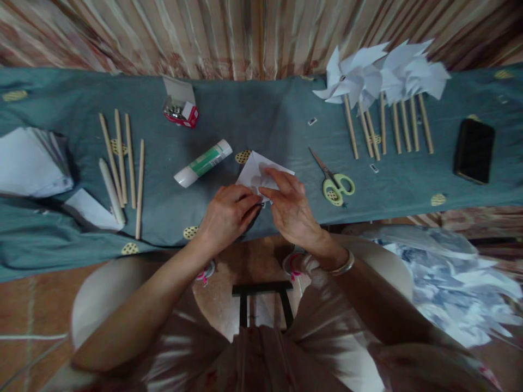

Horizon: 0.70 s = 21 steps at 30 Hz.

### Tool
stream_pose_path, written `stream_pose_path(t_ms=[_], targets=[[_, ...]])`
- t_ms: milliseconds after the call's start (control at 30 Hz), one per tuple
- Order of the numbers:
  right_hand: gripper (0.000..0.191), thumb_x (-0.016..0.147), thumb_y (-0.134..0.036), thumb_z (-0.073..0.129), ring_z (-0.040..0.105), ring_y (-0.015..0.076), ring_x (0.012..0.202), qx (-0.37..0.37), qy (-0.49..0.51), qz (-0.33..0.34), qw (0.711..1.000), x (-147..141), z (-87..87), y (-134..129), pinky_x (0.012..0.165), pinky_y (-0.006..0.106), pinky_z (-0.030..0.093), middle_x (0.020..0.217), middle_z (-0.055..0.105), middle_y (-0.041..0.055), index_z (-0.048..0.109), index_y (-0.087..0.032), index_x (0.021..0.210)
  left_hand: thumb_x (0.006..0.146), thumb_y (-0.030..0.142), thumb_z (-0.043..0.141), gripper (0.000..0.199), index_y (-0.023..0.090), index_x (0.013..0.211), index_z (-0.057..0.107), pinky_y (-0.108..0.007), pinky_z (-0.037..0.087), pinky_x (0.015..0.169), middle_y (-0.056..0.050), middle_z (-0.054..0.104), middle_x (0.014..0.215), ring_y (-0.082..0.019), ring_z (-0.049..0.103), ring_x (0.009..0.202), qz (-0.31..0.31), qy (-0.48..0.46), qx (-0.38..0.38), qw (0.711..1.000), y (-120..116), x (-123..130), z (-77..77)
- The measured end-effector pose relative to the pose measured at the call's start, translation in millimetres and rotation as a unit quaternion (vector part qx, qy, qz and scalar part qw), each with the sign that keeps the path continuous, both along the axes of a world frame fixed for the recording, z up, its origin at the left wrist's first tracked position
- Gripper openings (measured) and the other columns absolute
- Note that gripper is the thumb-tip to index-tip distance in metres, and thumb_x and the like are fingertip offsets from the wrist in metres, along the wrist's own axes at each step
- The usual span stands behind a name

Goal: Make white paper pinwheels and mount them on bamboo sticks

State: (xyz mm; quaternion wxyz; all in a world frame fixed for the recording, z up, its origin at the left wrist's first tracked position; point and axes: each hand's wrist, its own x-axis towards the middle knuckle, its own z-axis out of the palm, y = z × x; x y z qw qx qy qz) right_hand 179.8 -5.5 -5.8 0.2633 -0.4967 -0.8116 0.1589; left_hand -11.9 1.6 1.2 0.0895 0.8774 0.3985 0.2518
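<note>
A folded piece of white paper (254, 163) lies near the front edge of the cloth-covered table, between my hands. My left hand (229, 213) is closed on the paper's near side, thumb and fingers pressed together. A small dark bit shows at its fingertips, too little to name. My right hand (293, 211) bends over the paper's right part, its fingers gripping and pressing the sheet. The fingers hide the paper's near corner. Close by on the right rest scissors (333, 182) with green handles; a glue stick (203, 163) lies on the left.
Paper pinwheels (370, 76) on wooden sticks lie at the back right, near a black phone (474, 151). Leftward are loose wooden sticks (131, 160), a white pen-like stick (111, 190), and stacked paper (30, 163). An open red box (182, 112) holds small metal pieces.
</note>
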Motion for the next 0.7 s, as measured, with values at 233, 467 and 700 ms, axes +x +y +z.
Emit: stream_pose_path(t_ms=[233,467,700], targets=[[0.037,0.088,-0.008,0.043,0.043,0.0294,0.134,-0.012,0.006,-0.006,1.0,-5,-0.7,3,0.108,0.056,0.041,0.147,0.051,0.0064,0.067,-0.025,0.111,0.096,0.023,0.055,0.018,0.016,0.102,0.07,-0.034,0.046,0.074,-0.008,0.07,0.092,-0.022,0.064,0.087,0.001,0.005,0.037,0.999,1,3,-0.4],[0.038,0.087,-0.011,0.044,0.045,0.0296,0.133,-0.003,0.026,-0.012,1.0,3,2.5,4,0.107,0.054,0.042,0.147,0.05,0.0091,0.069,-0.023,0.113,0.096,0.024,0.056,0.017,0.018,0.102,0.07,-0.035,0.046,0.074,-0.008,0.07,0.094,-0.022,0.062,0.087,0.002,0.012,0.038,0.999,3,4,-2.4],[0.039,0.093,-0.021,0.044,0.051,0.0297,0.131,0.029,0.024,-0.063,0.997,19,-2.8,19,0.11,0.053,0.043,0.142,0.056,0.0099,0.061,-0.022,0.128,0.097,0.025,0.053,0.019,0.02,0.102,0.071,-0.037,0.045,0.074,-0.008,0.071,0.095,-0.022,0.061,0.088,0.0,0.017,0.034,0.999,5,3,0.0]])
